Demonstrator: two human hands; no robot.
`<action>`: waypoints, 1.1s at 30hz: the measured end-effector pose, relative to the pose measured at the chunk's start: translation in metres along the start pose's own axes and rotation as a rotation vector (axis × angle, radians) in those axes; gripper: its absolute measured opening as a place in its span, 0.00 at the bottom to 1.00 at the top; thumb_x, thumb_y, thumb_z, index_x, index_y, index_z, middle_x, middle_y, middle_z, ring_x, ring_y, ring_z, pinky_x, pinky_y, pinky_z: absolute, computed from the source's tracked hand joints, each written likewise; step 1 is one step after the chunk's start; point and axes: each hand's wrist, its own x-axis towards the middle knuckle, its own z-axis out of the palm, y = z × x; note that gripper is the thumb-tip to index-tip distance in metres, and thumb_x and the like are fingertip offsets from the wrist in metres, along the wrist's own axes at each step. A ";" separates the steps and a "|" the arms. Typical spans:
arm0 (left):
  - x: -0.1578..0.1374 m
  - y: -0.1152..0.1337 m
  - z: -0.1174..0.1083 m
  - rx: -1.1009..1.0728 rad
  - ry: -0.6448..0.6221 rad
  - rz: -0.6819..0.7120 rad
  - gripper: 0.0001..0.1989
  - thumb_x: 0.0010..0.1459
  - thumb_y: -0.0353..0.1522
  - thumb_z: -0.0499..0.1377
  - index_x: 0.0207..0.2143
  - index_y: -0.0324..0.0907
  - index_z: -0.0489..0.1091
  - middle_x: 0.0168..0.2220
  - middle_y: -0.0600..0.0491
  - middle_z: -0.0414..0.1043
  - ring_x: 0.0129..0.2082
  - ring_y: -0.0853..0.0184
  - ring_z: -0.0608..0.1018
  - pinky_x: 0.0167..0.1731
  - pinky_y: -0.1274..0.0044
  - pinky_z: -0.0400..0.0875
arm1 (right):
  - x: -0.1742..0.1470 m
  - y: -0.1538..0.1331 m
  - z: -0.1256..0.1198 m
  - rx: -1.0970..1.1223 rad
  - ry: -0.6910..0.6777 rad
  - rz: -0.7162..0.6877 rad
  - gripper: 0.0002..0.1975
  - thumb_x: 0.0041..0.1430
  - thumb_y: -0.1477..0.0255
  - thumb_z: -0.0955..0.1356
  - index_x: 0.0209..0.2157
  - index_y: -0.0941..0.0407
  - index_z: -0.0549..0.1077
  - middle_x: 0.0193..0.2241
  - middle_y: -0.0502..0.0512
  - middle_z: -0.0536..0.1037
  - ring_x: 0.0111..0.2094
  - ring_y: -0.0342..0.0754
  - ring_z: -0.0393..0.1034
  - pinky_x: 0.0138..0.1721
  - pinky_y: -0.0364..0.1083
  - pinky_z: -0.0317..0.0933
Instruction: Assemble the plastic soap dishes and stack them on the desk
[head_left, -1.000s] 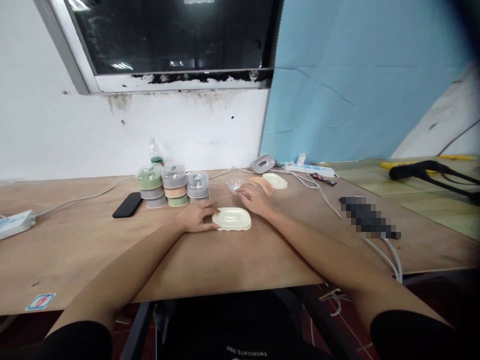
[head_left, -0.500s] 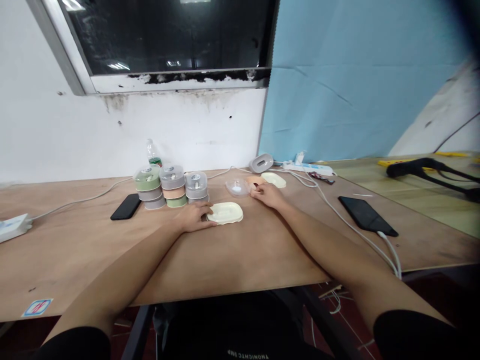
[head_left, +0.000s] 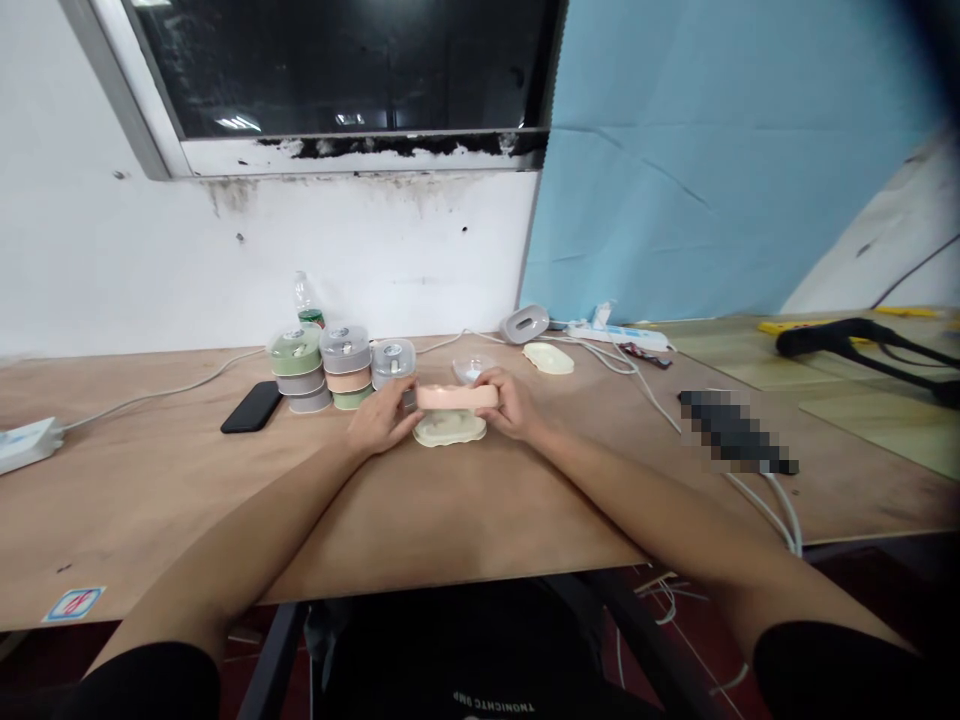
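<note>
Between my two hands is a peach-coloured plastic oval box part (head_left: 456, 398), raised above the table. My left hand (head_left: 381, 416) grips its left end, and my right hand (head_left: 511, 404) grips its right end. Just below it lies a cream oval tray (head_left: 450, 431) with a wavy rim, partly covered by the peach part. Behind the peach part rests a clear lid (head_left: 471, 367), its near side hidden. Left of my hands stand soap-box-like stacks with clear lids: a green-topped stack (head_left: 298, 368), a grey-topped stack (head_left: 346, 366) and another grey stack (head_left: 394, 364), partly hidden by my left hand.
A second cream tray (head_left: 549, 358) and a tilted grey oval part (head_left: 525, 324) lie at the back right, near a power strip (head_left: 626, 337) and white cables. A black phone (head_left: 252, 407) is at left; a pixelated dark object (head_left: 735, 430) is at right. A bottle (head_left: 307, 302) stands behind the stacks.
My right hand has brought the peach part from the back right to above the cream tray. My left hand has let go of the cream tray and taken the peach part's left end.
</note>
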 end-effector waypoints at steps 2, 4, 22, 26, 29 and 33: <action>-0.001 -0.001 -0.001 0.026 0.017 0.037 0.23 0.65 0.43 0.48 0.57 0.40 0.61 0.45 0.45 0.72 0.38 0.62 0.75 0.44 0.70 0.70 | -0.001 -0.011 0.011 0.057 0.023 0.040 0.32 0.56 0.40 0.58 0.46 0.53 0.65 0.41 0.61 0.73 0.44 0.57 0.69 0.46 0.54 0.64; -0.002 -0.002 -0.002 0.050 0.059 0.029 0.22 0.66 0.43 0.47 0.55 0.39 0.64 0.41 0.46 0.74 0.37 0.62 0.75 0.43 0.70 0.69 | 0.000 -0.020 0.016 0.109 0.066 0.082 0.30 0.60 0.44 0.57 0.50 0.54 0.64 0.44 0.61 0.73 0.45 0.56 0.69 0.47 0.53 0.64; 0.007 -0.013 0.017 -0.055 -0.268 -0.329 0.28 0.65 0.47 0.43 0.24 0.42 0.72 0.25 0.53 0.74 0.25 0.66 0.72 0.25 0.76 0.60 | 0.007 -0.004 0.013 -0.213 -0.339 0.098 0.17 0.62 0.65 0.63 0.50 0.49 0.76 0.59 0.56 0.68 0.62 0.60 0.53 0.60 0.65 0.48; 0.007 -0.010 0.013 -0.015 -0.279 -0.311 0.27 0.65 0.47 0.43 0.28 0.42 0.73 0.28 0.51 0.76 0.27 0.65 0.74 0.27 0.75 0.62 | 0.006 -0.011 0.013 -0.218 -0.373 0.035 0.20 0.63 0.62 0.62 0.54 0.50 0.73 0.60 0.58 0.66 0.63 0.61 0.51 0.61 0.64 0.45; 0.008 -0.006 0.009 -0.014 -0.295 -0.290 0.27 0.66 0.46 0.42 0.30 0.42 0.74 0.32 0.49 0.78 0.30 0.63 0.76 0.29 0.75 0.64 | 0.008 -0.006 0.013 -0.206 -0.299 0.038 0.22 0.65 0.58 0.60 0.56 0.51 0.70 0.58 0.58 0.68 0.62 0.60 0.53 0.61 0.62 0.46; 0.008 -0.004 0.005 -0.002 -0.300 -0.267 0.27 0.67 0.46 0.40 0.32 0.42 0.73 0.33 0.49 0.78 0.32 0.62 0.76 0.30 0.74 0.65 | 0.012 0.013 0.010 -0.273 -0.110 0.114 0.21 0.66 0.60 0.59 0.54 0.51 0.72 0.56 0.58 0.70 0.60 0.58 0.57 0.59 0.60 0.49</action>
